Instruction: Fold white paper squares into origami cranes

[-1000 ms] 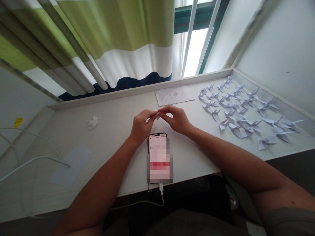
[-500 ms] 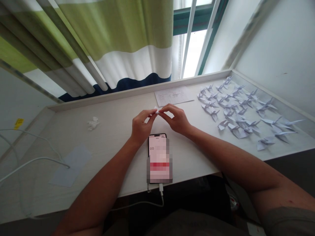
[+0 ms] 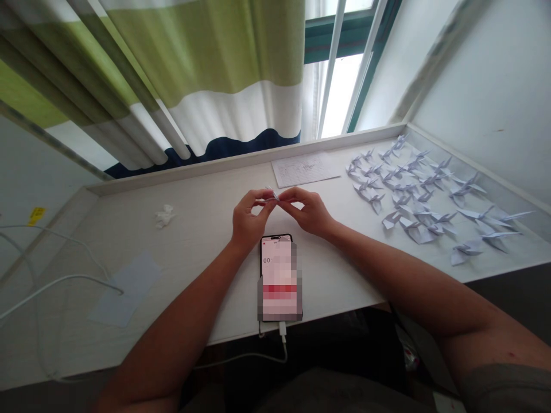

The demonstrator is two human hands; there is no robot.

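Between my two hands, above the middle of the white desk, is a small folded piece of white paper (image 3: 274,195). My left hand (image 3: 252,215) pinches it between thumb and fingers. My right hand (image 3: 306,210) is closed on its right side, with thumb and fingertips pressed together. Fingers cover most of the paper, so its exact shape is hidden. Just below the hands a phone (image 3: 278,275) lies face up, its screen partly blurred out.
Several folded paper cranes (image 3: 424,189) stand in a group on the right of the desk (image 3: 206,223). A printed sheet (image 3: 305,169) lies behind my hands. To the left are a crumpled paper (image 3: 164,216), a flat sheet (image 3: 124,289) and white cables (image 3: 64,281). Another cable (image 3: 283,332) plugs into the phone.
The paper between my fingers has tilted and more of it shows. My right fingers have lowered slightly. Both hands stay in nearly the same place.
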